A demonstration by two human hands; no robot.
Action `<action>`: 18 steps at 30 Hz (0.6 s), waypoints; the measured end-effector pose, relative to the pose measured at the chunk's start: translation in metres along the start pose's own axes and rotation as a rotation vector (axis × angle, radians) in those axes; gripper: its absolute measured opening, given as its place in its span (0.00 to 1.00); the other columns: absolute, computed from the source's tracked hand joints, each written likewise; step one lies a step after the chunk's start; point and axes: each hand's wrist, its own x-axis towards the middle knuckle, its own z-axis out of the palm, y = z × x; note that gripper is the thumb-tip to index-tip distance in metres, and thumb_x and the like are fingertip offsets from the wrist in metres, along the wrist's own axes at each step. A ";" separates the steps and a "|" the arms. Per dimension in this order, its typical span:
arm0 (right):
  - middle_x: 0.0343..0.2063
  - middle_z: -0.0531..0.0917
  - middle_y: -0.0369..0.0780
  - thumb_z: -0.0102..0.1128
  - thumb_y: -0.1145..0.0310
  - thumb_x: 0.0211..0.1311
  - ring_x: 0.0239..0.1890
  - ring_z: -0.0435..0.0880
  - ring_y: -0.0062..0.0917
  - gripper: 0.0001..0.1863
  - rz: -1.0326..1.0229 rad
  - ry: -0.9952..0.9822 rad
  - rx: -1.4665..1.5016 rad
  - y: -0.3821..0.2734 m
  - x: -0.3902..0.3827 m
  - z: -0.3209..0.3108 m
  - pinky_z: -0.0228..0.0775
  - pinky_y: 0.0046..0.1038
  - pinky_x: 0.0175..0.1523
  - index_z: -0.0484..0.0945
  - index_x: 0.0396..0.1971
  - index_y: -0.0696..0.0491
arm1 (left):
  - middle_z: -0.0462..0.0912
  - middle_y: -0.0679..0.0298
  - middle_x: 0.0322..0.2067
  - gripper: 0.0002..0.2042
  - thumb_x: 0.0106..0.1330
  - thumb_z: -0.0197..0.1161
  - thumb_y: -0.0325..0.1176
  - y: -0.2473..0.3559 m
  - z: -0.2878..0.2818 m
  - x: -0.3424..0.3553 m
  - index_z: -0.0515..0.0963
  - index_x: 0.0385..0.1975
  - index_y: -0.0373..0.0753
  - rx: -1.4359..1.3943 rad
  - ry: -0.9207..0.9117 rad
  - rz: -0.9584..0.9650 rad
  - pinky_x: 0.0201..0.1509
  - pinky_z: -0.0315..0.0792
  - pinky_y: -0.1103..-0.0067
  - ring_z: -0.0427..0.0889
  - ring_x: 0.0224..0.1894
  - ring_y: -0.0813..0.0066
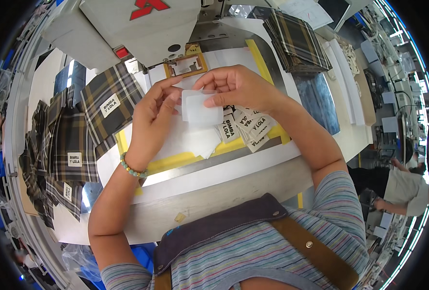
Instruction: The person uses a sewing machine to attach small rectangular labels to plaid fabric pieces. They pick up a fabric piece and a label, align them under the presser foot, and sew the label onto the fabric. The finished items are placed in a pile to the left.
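My right hand (pixel 233 87) pinches small translucent white squares (pixel 201 112), its thumb pressed on their front. My left hand (pixel 156 106) is beside their left edge, fingers loosely curved and apart, some tips near or touching it. More white sheets (pixel 195 142) lie underneath on the yellow-taped work surface. A loose pile of cream printed labels (pixel 253 128) sits below my right hand. Just beyond my fingers is a brass-coloured clamp frame (pixel 197 65) under the white machine head (pixel 142 34).
Plaid fabric pieces with labels (pixel 69 140) cover the table's left side. A plaid stack (pixel 296 43) stands at back right, near white boards and cardboard (pixel 349 82). A co-worker (pixel 398 188) shows at far right, beyond the table edge.
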 end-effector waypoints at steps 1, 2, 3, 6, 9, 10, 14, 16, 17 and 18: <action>0.40 0.86 0.34 0.78 0.67 0.67 0.40 0.85 0.13 0.22 -0.043 0.022 0.014 0.001 0.001 0.001 0.76 0.19 0.49 0.86 0.57 0.58 | 0.87 0.65 0.44 0.16 0.78 0.64 0.22 0.002 -0.002 0.001 0.80 0.63 0.33 -0.056 -0.030 -0.032 0.49 0.77 0.80 0.81 0.43 0.83; 0.42 0.87 0.35 0.77 0.70 0.68 0.42 0.85 0.14 0.21 -0.043 0.028 -0.020 -0.001 0.000 0.001 0.77 0.19 0.50 0.85 0.58 0.58 | 0.87 0.65 0.43 0.15 0.79 0.64 0.24 0.004 -0.003 0.001 0.80 0.62 0.32 -0.112 -0.059 -0.065 0.48 0.76 0.82 0.81 0.42 0.84; 0.45 0.88 0.36 0.75 0.72 0.69 0.44 0.86 0.14 0.20 -0.043 0.034 -0.053 -0.003 -0.001 0.003 0.78 0.19 0.51 0.84 0.59 0.58 | 0.87 0.66 0.42 0.14 0.80 0.64 0.26 0.006 -0.004 0.001 0.80 0.61 0.31 -0.168 -0.089 -0.098 0.46 0.76 0.83 0.80 0.42 0.86; 0.45 0.89 0.35 0.75 0.73 0.69 0.45 0.85 0.15 0.20 0.025 0.025 -0.052 -0.008 -0.003 0.005 0.79 0.20 0.51 0.84 0.59 0.57 | 0.86 0.70 0.37 0.11 0.79 0.68 0.28 0.011 -0.003 -0.004 0.82 0.55 0.31 -0.025 -0.138 -0.076 0.42 0.73 0.85 0.78 0.36 0.88; 0.44 0.89 0.35 0.76 0.71 0.69 0.43 0.85 0.15 0.20 -0.068 0.041 -0.209 -0.004 -0.005 0.008 0.79 0.21 0.48 0.86 0.58 0.56 | 0.85 0.74 0.31 0.08 0.77 0.71 0.29 0.011 -0.006 0.000 0.83 0.48 0.32 -0.024 -0.154 -0.153 0.38 0.71 0.86 0.75 0.31 0.90; 0.43 0.89 0.35 0.77 0.70 0.68 0.42 0.85 0.15 0.19 -0.133 0.050 -0.294 -0.002 -0.004 0.009 0.79 0.21 0.47 0.86 0.58 0.55 | 0.85 0.74 0.30 0.07 0.76 0.71 0.29 0.010 -0.009 0.000 0.84 0.46 0.33 0.011 -0.180 -0.155 0.36 0.69 0.86 0.74 0.30 0.90; 0.37 0.90 0.36 0.79 0.63 0.66 0.39 0.86 0.16 0.19 -0.196 0.069 -0.347 -0.005 -0.005 0.015 0.79 0.20 0.47 0.89 0.52 0.55 | 0.84 0.74 0.26 0.07 0.75 0.73 0.31 0.006 -0.012 -0.003 0.84 0.37 0.34 0.107 -0.219 -0.135 0.32 0.64 0.86 0.71 0.28 0.92; 0.36 0.91 0.36 0.79 0.63 0.66 0.39 0.86 0.17 0.18 -0.105 0.074 -0.425 -0.007 -0.007 0.012 0.79 0.20 0.47 0.90 0.51 0.56 | 0.83 0.75 0.26 0.08 0.75 0.73 0.31 0.005 -0.011 -0.003 0.84 0.35 0.35 0.139 -0.201 -0.135 0.32 0.63 0.86 0.70 0.28 0.93; 0.36 0.91 0.36 0.78 0.63 0.67 0.39 0.86 0.17 0.17 -0.100 0.100 -0.412 -0.005 -0.006 0.008 0.79 0.21 0.47 0.90 0.50 0.56 | 0.82 0.76 0.27 0.07 0.75 0.73 0.31 0.006 -0.011 -0.003 0.84 0.36 0.35 0.158 -0.189 -0.147 0.33 0.63 0.87 0.69 0.29 0.93; 0.36 0.91 0.36 0.77 0.63 0.68 0.39 0.86 0.17 0.16 -0.095 0.125 -0.400 0.000 -0.004 0.003 0.79 0.21 0.47 0.90 0.50 0.56 | 0.81 0.77 0.27 0.07 0.75 0.74 0.31 0.006 -0.012 -0.002 0.84 0.36 0.36 0.178 -0.178 -0.158 0.34 0.62 0.87 0.69 0.29 0.94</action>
